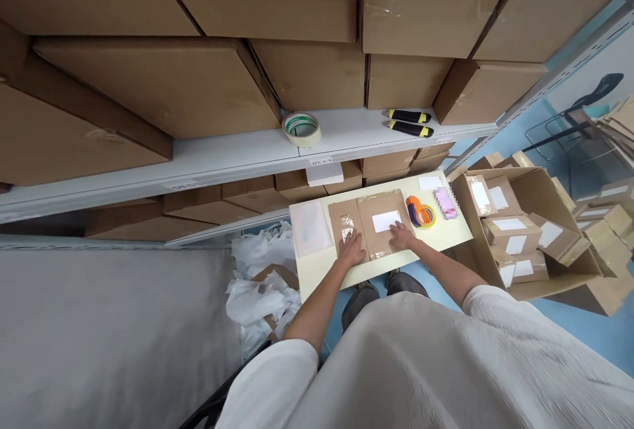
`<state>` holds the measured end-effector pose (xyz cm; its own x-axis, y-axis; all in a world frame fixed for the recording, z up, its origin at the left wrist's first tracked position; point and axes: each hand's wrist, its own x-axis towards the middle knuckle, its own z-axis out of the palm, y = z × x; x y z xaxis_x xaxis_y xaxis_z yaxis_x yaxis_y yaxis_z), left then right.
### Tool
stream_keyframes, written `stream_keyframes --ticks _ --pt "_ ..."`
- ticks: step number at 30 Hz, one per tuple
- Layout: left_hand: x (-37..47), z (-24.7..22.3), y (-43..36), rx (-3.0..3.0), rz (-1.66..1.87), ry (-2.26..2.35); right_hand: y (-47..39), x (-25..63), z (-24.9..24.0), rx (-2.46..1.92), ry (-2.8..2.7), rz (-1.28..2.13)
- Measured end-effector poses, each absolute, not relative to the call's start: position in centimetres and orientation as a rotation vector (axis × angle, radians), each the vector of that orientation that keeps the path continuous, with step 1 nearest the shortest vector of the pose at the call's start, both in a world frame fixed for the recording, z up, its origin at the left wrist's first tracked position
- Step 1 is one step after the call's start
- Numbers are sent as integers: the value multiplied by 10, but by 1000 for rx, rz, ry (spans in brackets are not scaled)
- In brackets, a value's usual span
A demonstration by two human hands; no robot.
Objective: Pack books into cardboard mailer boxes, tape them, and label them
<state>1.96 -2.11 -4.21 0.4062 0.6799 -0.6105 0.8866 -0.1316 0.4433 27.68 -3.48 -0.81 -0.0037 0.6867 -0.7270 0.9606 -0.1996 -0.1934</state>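
Note:
A taped cardboard box [365,212] rests on a small cream table [317,263]. A white label [384,220] is on its right part, and shiny clear tape crosses its left part and edges. My left hand [352,249] lies on the box's left part, fingers spread. My right hand [402,236] touches the right end of the label with fingers stretched out. Just right of the box sit an orange tape dispenser [415,208] and a yellow tape roll [428,216]. A translucent sheet [311,230] lies at the table's left end.
A blurred-out pink item [445,203] and white paper [430,183] lie on the table's right. Beside it, a large carton [528,191] holds several labelled boxes. Masking tape [302,130] and two utility knives [409,123] sit on the shelf [341,127]. White packing material [262,251] is left of the table.

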Motion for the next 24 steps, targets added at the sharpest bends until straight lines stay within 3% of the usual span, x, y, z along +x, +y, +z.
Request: stream_keyframes --ticks 9,17,24 --pt "8 -36 7 1855 -30 1595 25 282 -6 1899 1897 -853" --pt "13 -41 3 1786 -141 1511 113 261 -23 1635 2115 -720" --pt "15 -44 -6 1795 -133 1555 123 245 -39 1642 2141 -636"
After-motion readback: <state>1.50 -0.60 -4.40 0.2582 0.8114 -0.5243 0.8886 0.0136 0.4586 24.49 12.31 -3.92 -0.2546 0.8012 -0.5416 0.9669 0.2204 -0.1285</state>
